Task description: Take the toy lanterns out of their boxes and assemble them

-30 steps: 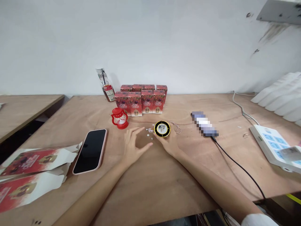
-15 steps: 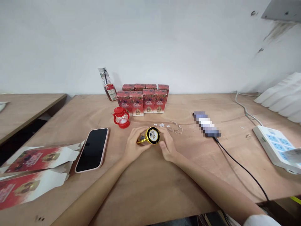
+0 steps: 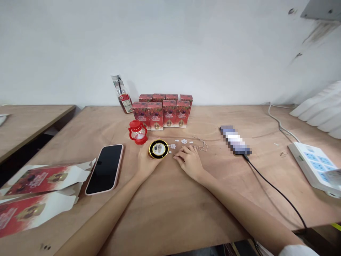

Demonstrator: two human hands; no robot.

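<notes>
My left hand (image 3: 146,161) is wrapped round a gold lantern (image 3: 158,149). Its round base faces up at me, a black ring with a white centre holding small metallic parts; the rest of its body is hidden below. To the right, my right hand (image 3: 189,160) rests low over the table, fingers curled and tips pressed together. Whatever those fingertips pinch is too small to make out. Small white cut pieces (image 3: 173,146) lie between and just beyond the hands. Bent thin wires (image 3: 203,145) lie past my right hand. A red lantern (image 3: 137,132) stands upright behind my left hand.
Several red Christmas boxes (image 3: 169,114) stand in rows near the wall, beside a leaning bottle (image 3: 125,101). At left are a phone (image 3: 105,170) and flattened cartons (image 3: 39,181). At right lie a cabled phone (image 3: 234,140) and a white power strip (image 3: 311,165).
The gold lantern has shifted left and its base now faces up more fully. My right hand has left the lantern and come down to the table by the white pieces.
</notes>
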